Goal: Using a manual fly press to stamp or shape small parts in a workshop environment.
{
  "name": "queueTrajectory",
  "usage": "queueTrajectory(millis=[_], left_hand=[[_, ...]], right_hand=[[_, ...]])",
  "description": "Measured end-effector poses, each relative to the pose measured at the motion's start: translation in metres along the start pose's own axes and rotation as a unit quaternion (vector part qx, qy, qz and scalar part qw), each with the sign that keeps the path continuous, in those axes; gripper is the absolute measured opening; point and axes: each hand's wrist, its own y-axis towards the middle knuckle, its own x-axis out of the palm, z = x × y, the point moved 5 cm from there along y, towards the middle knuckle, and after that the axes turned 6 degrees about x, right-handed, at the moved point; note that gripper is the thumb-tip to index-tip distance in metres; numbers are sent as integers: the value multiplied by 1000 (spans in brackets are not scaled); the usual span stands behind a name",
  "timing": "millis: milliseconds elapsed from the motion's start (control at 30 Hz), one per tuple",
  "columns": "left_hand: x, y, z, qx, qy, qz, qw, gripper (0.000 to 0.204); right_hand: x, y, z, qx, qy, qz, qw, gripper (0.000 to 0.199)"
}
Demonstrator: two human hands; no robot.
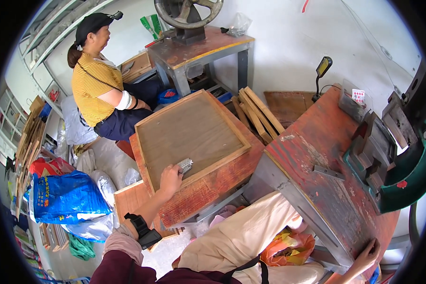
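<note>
Left hand (170, 176): fingers grasping a small silvery block (185, 165) — it sticks out past the fingertips, over the wooden tray's (194, 128) near edge.
Right hand (367, 255): fingers curled on the red workbench's (326, 189) near right corner — holding nothing.

One wooden tray (192, 130), one metal block (185, 165), two tables (312, 156).

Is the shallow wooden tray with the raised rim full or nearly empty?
Nearly empty. The shallow wooden tray shows bare board almost all over; only a small cluster of silvery metal pieces sits at its near edge, under the left hand.
</note>
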Motion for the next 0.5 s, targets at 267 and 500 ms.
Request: queueTrajectory(millis=[267, 500], left_hand=[[-3, -7, 4, 0, -37, 21, 999, 15], [-5, -10, -2, 5, -69, 38, 997, 11]], right_hand=[[0, -1, 0, -10, -14, 7, 1000, 32], [-1, -3, -4, -1, -11, 8, 1000, 32]])
